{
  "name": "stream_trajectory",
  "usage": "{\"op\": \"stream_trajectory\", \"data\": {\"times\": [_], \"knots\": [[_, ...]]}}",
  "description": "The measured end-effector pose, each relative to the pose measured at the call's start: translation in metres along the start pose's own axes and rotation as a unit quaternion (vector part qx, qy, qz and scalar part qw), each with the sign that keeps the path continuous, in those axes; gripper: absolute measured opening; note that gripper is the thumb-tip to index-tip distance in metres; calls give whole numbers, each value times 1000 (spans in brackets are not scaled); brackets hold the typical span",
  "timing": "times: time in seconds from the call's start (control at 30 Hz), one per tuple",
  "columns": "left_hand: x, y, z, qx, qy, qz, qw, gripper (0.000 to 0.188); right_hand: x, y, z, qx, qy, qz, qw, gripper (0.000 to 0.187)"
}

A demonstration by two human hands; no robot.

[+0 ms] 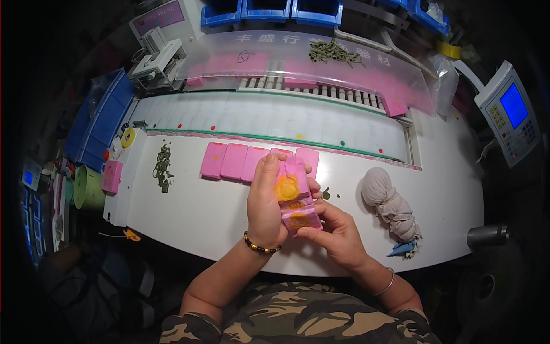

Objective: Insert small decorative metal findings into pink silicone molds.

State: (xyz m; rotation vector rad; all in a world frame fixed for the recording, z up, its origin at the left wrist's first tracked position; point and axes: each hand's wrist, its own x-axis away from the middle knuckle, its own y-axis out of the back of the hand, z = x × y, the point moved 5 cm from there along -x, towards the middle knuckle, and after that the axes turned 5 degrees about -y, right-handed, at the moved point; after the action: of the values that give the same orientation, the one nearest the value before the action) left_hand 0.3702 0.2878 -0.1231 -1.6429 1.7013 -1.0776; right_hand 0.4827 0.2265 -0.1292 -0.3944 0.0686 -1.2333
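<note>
Left hand half curled, I hold a long pink piece pointing away, slightly left; my right hand pinches its near end.

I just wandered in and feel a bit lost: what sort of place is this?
Most likely a workshop or small factory: a row of pink blocks lies on a white worktable, a roller track runs along behind it, and blue bins line the back.
</note>
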Motion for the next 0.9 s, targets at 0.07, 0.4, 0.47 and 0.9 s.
{"op": "stream_trajectory", "data": {"times": [0.07,0.4,0.47,0.9], "knots": [[-1,-4,-8,-111,-47,27,992,29,1,1,0,-6,-17,-5,1000,27],[1,-1,-11,-187,-73,116,973,34,3,3,0,-39,-65,-49,996,29],[5,-3,-10,-243,-82,186,948,37,3,5,0,-53,-68,-53,995,29],[14,-8,-27,-449,-70,318,832,99,4,-1,-3,-169,-50,-53,983,30]]}}
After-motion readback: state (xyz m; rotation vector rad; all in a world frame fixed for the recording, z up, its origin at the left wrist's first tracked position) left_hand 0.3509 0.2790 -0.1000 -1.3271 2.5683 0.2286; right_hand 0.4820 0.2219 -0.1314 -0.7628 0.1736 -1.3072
